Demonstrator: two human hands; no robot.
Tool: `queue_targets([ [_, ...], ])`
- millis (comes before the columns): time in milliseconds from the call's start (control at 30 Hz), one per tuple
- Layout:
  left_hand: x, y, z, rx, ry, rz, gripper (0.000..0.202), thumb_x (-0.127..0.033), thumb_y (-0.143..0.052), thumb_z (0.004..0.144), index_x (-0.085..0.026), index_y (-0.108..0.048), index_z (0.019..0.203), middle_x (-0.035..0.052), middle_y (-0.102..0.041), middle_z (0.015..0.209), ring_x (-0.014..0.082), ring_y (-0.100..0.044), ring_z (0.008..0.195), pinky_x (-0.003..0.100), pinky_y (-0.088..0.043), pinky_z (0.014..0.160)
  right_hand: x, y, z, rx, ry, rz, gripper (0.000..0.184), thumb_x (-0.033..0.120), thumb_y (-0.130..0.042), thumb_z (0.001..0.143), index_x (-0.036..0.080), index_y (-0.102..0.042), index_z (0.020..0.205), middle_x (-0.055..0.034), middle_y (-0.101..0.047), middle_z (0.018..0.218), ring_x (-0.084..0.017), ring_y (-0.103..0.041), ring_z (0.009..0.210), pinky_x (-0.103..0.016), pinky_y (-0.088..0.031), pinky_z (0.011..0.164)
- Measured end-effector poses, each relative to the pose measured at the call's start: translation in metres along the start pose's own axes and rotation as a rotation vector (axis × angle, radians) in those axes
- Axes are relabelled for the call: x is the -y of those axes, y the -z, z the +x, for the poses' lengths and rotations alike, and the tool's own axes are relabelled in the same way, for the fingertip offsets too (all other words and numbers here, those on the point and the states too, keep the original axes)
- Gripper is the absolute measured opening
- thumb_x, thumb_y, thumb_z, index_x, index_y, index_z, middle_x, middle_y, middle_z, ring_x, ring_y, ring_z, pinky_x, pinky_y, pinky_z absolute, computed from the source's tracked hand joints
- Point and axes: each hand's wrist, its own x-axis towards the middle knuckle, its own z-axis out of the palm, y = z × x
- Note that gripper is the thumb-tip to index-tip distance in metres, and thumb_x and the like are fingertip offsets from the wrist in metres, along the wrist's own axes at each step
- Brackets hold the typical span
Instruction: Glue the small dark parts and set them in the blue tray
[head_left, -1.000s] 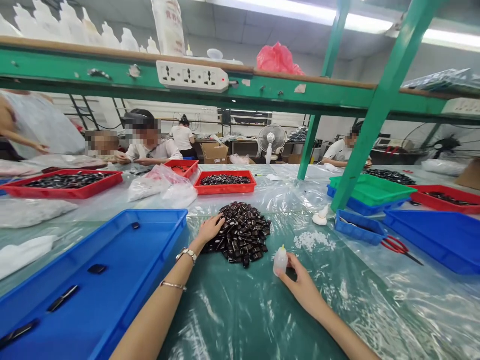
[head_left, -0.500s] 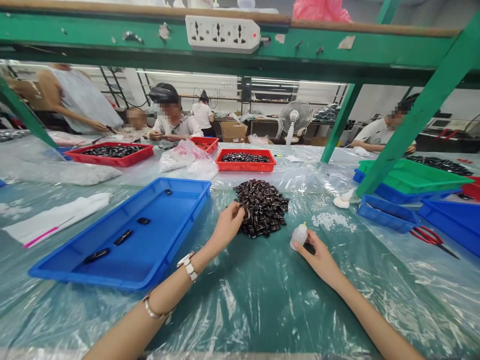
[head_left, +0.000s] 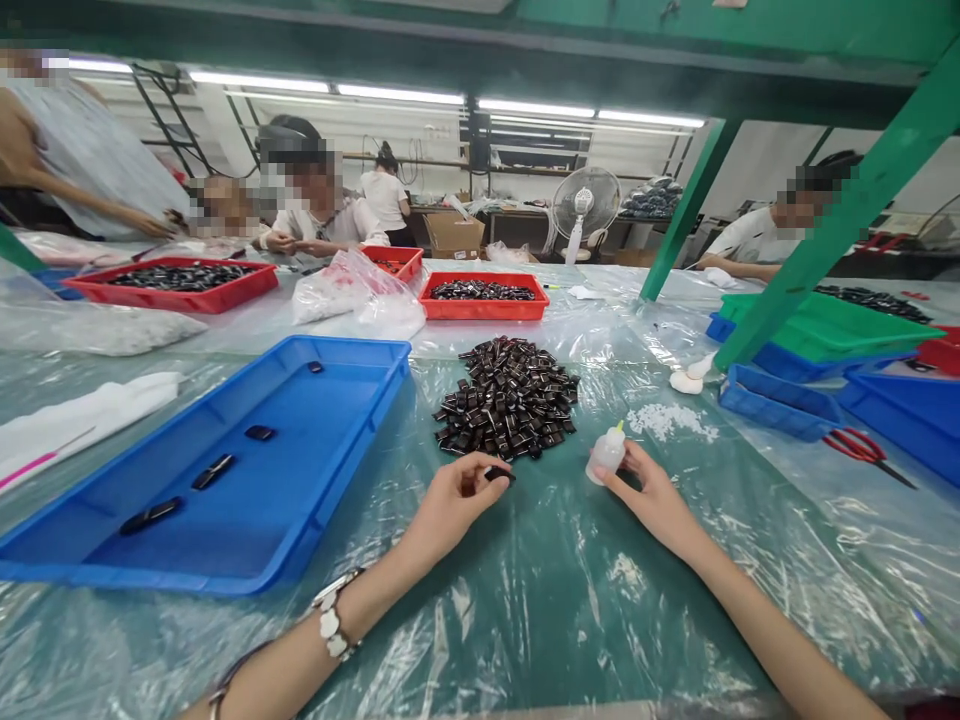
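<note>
My left hand (head_left: 450, 505) pinches one small black part (head_left: 498, 473) between thumb and fingers, just in front of a heap of several such black parts (head_left: 508, 398) on the plastic-covered table. My right hand (head_left: 651, 495) grips a small white squeeze bottle (head_left: 606, 454) with a yellow tip, held tilted to the right of the heap. A big blue tray (head_left: 225, 470) at my left holds a few black parts.
White pellets (head_left: 664, 421) lie right of the heap. Red-handled scissors (head_left: 862, 450) and stacked blue and green trays (head_left: 817, 345) stand at right. Red trays (head_left: 484, 297) of parts and plastic bags (head_left: 352, 295) are farther back, where other people sit. A green post (head_left: 825, 230) slants down at right.
My left hand drew back from the heap toward me with one black part pinched. My right hand stayed on the bottle. The camera tilted downward.
</note>
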Motion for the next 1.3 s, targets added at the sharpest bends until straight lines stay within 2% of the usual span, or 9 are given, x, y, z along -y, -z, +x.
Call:
queue_targets([
  [200,0.000,-0.011,-0.007,0.193,0.029,-0.162,0.030,-0.043,-0.039,0.095,-0.019,-0.056,0.091,0.0063,-0.061,0.096,0.0176,-0.058,0.089,0.028,-0.046,0.078,0.011,0.008,-0.008,-0.092,-0.046,0.078,0.064,0.067,-0.066,0.074,0.018,-0.056,0.114,-0.0137,-0.064,0.112,-0.029,-0.060,0.104,-0.044,-0.044,0.097],
  [267,0.001,-0.014,-0.009,0.257,0.025,-0.191,0.029,-0.040,-0.032,0.096,-0.019,-0.051,0.092,0.0062,-0.061,0.092,0.0162,-0.059,0.083,0.028,-0.048,0.078,0.016,0.011,-0.018,-0.161,-0.067,0.103,0.063,0.069,-0.062,0.077,0.019,-0.056,0.115,-0.0125,-0.065,0.107,-0.028,-0.061,0.099,-0.040,-0.046,0.093],
  [433,-0.001,-0.018,-0.015,0.267,0.010,-0.055,0.037,-0.045,-0.031,0.098,-0.019,-0.050,0.081,-0.0002,-0.044,0.071,0.0132,-0.042,0.066,0.025,-0.036,0.064,0.020,0.006,-0.065,-0.289,-0.115,0.188,0.051,0.063,-0.057,0.085,0.025,-0.047,0.119,-0.0067,-0.065,0.087,-0.022,-0.062,0.076,-0.033,-0.052,0.072],
  [567,-0.002,-0.019,-0.019,0.259,0.012,0.102,0.042,-0.041,-0.038,0.097,-0.018,-0.031,0.062,-0.0033,-0.027,0.058,0.0110,-0.025,0.053,0.028,-0.020,0.053,0.022,-0.015,-0.105,-0.294,-0.179,0.232,0.049,0.060,-0.061,0.083,0.025,-0.050,0.115,-0.0068,-0.063,0.081,-0.022,-0.061,0.074,-0.032,-0.053,0.069],
  [700,-0.005,-0.018,-0.021,0.319,0.019,0.218,0.046,-0.043,-0.042,0.096,-0.018,-0.024,0.061,-0.0043,-0.019,0.054,0.0103,-0.019,0.048,0.030,-0.015,0.051,0.042,-0.036,-0.125,-0.404,-0.336,0.302,0.046,0.062,-0.059,0.084,0.026,-0.060,0.113,-0.0082,-0.061,0.097,-0.020,-0.057,0.079,-0.030,-0.051,0.072],
  [800,-0.011,-0.016,-0.026,0.369,-0.055,0.282,0.043,-0.048,-0.035,0.100,-0.018,-0.040,0.069,-0.0021,-0.038,0.062,0.0122,-0.037,0.056,0.029,-0.027,0.056,0.055,-0.044,-0.126,-0.430,-0.313,0.299,0.044,0.063,-0.060,0.083,0.026,-0.065,0.106,-0.0088,-0.058,0.109,-0.019,-0.056,0.079,-0.029,-0.050,0.070],
  [900,-0.016,-0.015,-0.030,0.396,-0.182,0.293,0.039,-0.041,-0.020,0.105,-0.019,-0.052,0.096,0.0030,-0.054,0.092,0.0159,-0.051,0.084,0.031,-0.038,0.080,0.059,-0.045,-0.125,-0.422,-0.276,0.290,0.041,0.065,-0.061,0.081,0.029,-0.069,0.099,-0.0048,-0.058,0.101,-0.015,-0.053,0.072,-0.023,-0.047,0.063],
  [1033,-0.014,-0.014,-0.031,0.411,-0.256,0.274,0.029,-0.038,-0.025,0.105,-0.023,-0.047,0.117,0.0044,-0.050,0.111,0.0164,-0.049,0.102,0.031,-0.039,0.090,0.057,-0.044,-0.125,-0.410,-0.248,0.227,0.042,0.068,-0.068,0.073,0.030,-0.070,0.092,-0.0013,-0.059,0.088,-0.010,-0.049,0.062,-0.019,-0.043,0.058],
  [1300,-0.007,-0.014,-0.032,0.406,-0.347,0.282,0.023,-0.037,-0.032,0.105,-0.028,-0.043,0.122,0.0028,-0.048,0.113,0.0159,-0.048,0.103,0.029,-0.039,0.088,0.062,-0.044,-0.125,-0.398,-0.250,0.169,0.042,0.068,-0.066,0.074,0.030,-0.070,0.091,-0.0003,-0.062,0.089,-0.010,-0.050,0.064,-0.017,-0.041,0.058],
])
